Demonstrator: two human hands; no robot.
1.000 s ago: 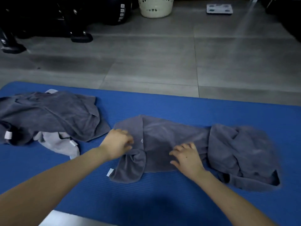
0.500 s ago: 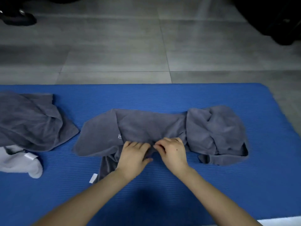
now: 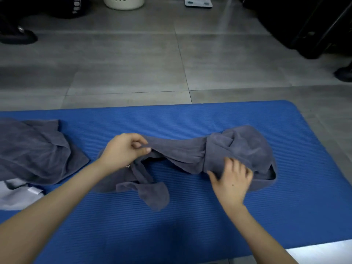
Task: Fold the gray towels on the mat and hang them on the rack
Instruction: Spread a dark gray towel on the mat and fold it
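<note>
The left hand point(image 3: 125, 150) pinches a raised edge of the gray towel point(image 3: 181, 152), which lies crumpled mid-way along the blue mat point(image 3: 190, 225). The right hand point(image 3: 232, 181) rests on the towel's bunched right end; blur hides its grip.

The bright blue foam mat point(image 3: 190, 225) is marked with fine parallel ridges. The crumpled dark gray terry towel point(image 3: 238, 149) and the heaped dark gray towel point(image 3: 34, 149) are unpatterned. The mottled gray floor tiles point(image 3: 133, 63) are divided by thin dark joints.
</note>
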